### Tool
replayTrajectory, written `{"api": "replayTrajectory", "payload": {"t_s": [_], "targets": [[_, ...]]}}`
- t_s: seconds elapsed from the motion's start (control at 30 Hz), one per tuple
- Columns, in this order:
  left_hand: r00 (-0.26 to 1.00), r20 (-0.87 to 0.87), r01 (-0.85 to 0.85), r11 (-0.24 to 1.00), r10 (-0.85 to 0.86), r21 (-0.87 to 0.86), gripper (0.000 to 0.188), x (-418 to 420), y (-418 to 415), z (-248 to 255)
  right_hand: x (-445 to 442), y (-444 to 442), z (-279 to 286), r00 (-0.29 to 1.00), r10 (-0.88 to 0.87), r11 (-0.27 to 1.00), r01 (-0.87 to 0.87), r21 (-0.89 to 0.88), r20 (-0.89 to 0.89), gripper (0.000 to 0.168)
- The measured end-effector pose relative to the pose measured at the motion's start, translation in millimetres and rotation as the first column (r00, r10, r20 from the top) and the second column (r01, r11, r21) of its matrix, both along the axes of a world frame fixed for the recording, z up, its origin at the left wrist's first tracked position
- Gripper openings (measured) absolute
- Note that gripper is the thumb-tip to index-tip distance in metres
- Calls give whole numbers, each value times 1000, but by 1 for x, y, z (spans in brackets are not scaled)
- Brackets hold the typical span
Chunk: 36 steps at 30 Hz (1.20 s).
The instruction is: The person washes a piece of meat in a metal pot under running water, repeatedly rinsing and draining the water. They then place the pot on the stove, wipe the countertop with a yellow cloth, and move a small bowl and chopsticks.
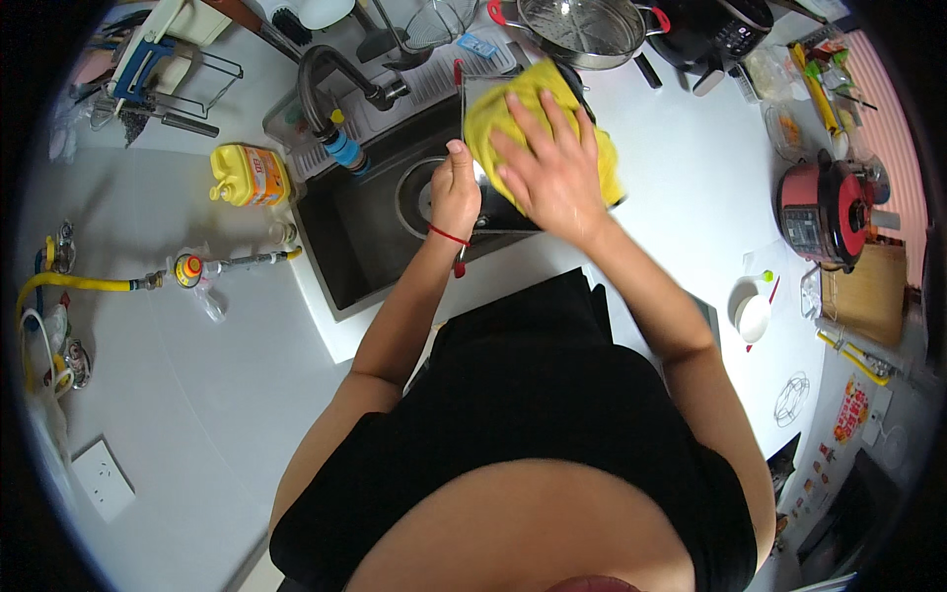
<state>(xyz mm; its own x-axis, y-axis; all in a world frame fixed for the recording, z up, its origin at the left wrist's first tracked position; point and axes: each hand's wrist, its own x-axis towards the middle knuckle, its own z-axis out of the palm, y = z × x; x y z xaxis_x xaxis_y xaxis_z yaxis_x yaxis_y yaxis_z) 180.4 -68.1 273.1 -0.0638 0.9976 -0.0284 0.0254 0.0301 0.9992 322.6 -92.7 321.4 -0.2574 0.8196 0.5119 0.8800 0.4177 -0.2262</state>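
A yellow cloth (484,111) is spread over a dark, flat, glossy object (510,216) with a pale rim, at the right end of the sink. Most of that object is hidden, so I cannot tell exactly what it is. My left hand (455,194), with a red cord at the wrist, grips its left edge, thumb uppermost. On top of the cloth, my right hand (553,172) lies flat with its fingers apart. The dark sink basin (348,244) with a round drain (418,196) is left of and below my left hand.
A faucet (314,96) arches over the sink's back left. Left of the basin stands a yellow jug (248,175). A steel pot (581,33) with red handles and a black appliance (706,33) are behind the sink. Farther right are a red cooker (821,211) and a white bowl (753,318).
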Motion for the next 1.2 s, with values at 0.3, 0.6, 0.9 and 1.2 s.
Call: {"api": "replayTrajectory", "payload": {"t_s": [0.3, 0.6, 0.9, 1.2], "targets": [[995, -63, 68, 994, -73, -89, 58, -33, 34, -6, -38, 116, 9, 974, -179, 826, 227, -517, 141, 46], [912, 401, 182, 964, -91, -194, 64, -23, 51, 15, -74, 14, -27, 926, -368, 920, 375, 116, -81, 32], [761, 640, 74, 966, 105, -246, 60, -35, 63, 4, -75, -47, -107, 910, -336, 903, 385, 193, -242, 20], [670, 725, 195, 906, 157, -376, 49, -66, 51, 5, -55, -45, -131, 573, -293, 905, 426, -28, -765, 50]]}}
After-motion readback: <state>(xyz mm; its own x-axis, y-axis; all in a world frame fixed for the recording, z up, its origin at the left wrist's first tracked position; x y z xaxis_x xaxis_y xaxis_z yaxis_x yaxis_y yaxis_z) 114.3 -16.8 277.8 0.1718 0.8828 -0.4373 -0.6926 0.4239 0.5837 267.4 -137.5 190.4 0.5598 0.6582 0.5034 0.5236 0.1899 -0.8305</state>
